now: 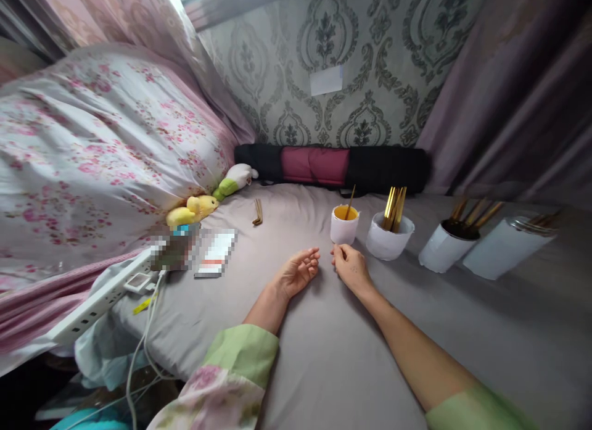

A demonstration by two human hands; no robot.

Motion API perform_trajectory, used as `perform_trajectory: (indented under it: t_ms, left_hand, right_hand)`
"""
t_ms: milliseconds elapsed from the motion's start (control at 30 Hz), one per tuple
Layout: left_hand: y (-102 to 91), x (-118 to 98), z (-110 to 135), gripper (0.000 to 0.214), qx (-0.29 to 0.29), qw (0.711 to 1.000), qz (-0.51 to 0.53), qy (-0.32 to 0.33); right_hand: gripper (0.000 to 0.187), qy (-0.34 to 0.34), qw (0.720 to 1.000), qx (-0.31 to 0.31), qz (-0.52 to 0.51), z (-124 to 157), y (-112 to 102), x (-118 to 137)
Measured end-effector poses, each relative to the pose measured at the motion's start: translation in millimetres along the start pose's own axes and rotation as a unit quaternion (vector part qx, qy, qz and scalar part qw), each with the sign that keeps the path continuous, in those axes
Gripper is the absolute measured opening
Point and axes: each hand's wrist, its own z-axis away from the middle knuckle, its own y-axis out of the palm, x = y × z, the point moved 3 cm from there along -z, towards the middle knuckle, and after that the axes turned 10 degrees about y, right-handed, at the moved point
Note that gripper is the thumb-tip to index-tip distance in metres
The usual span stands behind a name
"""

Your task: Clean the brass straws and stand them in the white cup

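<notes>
My left hand (300, 272) rests palm up over the grey sheet, its fingers loosely curled with gaps between them and nothing visible in them. Facing it, my right hand (351, 266) has thumb and fingers drawn together in a pinch; whether a small thing is between them is hidden. Just beyond the right hand stands a small white cup (343, 230) with a yellow inside and one thin gold stick (350, 202) leaning in it. To its right, a wider white cup (390, 243) holds several upright gold sticks (394, 208).
Two white-wrapped containers (443, 250) with gold sticks tilt farther right. A few thin gold pieces (258, 213) lie on the sheet at left. Beyond are plush toys (194, 210), a blurred phone-like object (216, 252), a power strip (99, 297) with cables, and a black-and-maroon roll (317, 165).
</notes>
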Motion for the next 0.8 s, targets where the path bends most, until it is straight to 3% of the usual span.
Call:
perform_trajectory:
  t_ms: [167, 367, 633, 800]
  left_hand:
    - [1.6, -8, -6, 0.009, -0.027, 0.995, -0.089, 0.042]
    - [-9.9, -30, -20, 0.01, -0.073, 0.975, -0.195, 0.075]
    - [-26.3, -73, -35, 0.008, -0.122, 0.924, -0.336, 0.134]
    - [-35.5, -96, -42, 0.01, -0.162, 0.873, -0.43, 0.163]
  right_hand:
    - [0.033, -0.007, 1.0, 0.001, 0.003, 0, 0, -2]
    - [0.032, -0.01, 1.0, -0.001, 0.013, 0, -2, -3]
    - [0.032, -0.011, 1.0, 0.001, 0.006, 1, -1, -3]
    - [0.032, -0.003, 1.0, 0.003, 0.005, 1, -1, -4]
